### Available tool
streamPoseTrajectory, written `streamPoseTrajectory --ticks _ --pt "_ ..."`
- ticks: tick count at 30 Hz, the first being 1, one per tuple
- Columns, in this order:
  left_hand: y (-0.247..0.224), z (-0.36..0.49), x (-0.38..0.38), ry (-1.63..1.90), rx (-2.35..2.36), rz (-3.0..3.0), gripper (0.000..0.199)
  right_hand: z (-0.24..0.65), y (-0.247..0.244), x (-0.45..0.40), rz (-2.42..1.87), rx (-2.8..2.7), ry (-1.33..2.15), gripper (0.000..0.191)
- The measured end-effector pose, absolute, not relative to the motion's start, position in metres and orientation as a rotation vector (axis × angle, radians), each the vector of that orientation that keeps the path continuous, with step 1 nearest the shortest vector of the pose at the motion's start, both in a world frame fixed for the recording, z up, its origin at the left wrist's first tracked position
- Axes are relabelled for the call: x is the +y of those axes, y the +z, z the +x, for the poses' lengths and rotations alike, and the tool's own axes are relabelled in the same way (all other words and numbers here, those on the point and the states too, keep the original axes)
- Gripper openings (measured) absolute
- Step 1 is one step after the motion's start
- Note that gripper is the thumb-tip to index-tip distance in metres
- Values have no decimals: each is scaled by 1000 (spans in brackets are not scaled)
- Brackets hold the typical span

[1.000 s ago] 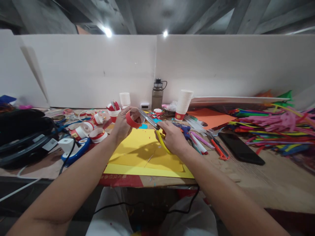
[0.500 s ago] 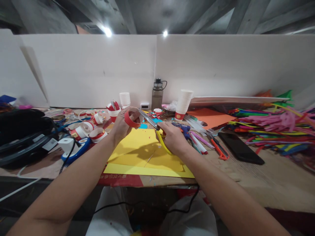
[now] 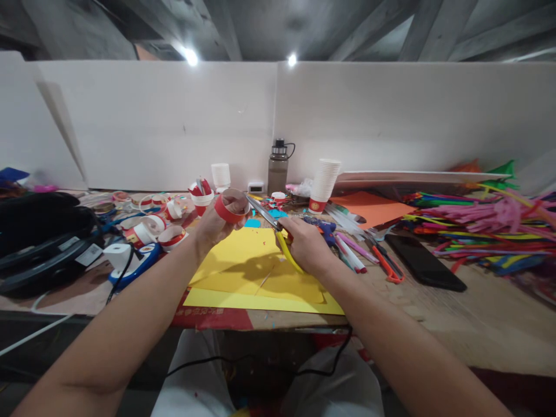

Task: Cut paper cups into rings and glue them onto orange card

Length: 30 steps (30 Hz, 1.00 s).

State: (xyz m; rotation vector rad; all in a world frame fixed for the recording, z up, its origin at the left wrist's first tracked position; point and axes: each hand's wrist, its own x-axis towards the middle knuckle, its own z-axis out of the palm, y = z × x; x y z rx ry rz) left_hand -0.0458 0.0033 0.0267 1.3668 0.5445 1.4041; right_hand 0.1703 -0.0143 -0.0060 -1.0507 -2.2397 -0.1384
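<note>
While the fingers of the left hand (image 3: 211,225) pinch a red-and-white paper ring (image 3: 226,214) above the middle of the desk (image 3: 443,330), well in from its near edge, the fingers of the right hand (image 3: 304,242) are wrapped around the yellow handles of a pair of scissors (image 3: 285,255). The blades point at the ring's open side; whether they touch its wall cannot be told. With the tips aimed toward the left hand, a slip could nick a finger, and a hard squeeze on so thin a band could crease it or send a cut astray. Below, yellow sheets (image 3: 237,249) reach the desk's near edge, where a brushing forearm could drag them off. Toward the left edge, cut cup rings (image 3: 172,236) crowd a blue-and-white power strip (image 3: 135,271), its cable a likely snag for a sleeve or wrist. Near the far edge, a tall stack of paper cups (image 3: 325,180) leans slightly, liable to topple if an elbow or tool knocks it, beside a dark bottle (image 3: 277,172). To the right lie an orange-handled tool (image 3: 391,271) and a black phone (image 3: 424,263), which a sweep of the right arm could shove together.
</note>
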Motion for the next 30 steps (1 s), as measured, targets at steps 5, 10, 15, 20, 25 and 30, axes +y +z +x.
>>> streamPoseTrajectory --ticks 5,10,15,20,25,30 --pt "27 -47 3 1339 540 1399 30 167 -4 -16 -996 -2200 -56 20" --pt "20 -52 11 1227 697 1597 21 168 -5 -8 -1103 -1997 40 18" --pt "11 -55 18 827 1185 1974 8 176 -5 1 -1260 -1900 64 19" --pt "10 -52 15 383 1570 2323 12 177 -4 2 -1272 -1925 55 19" --pt "6 -58 19 160 1630 2341 25 175 -5 1 -1278 -1907 58 19" --pt "6 -65 23 344 1610 2382 49 176 -4 1 -1282 -1932 51 22"
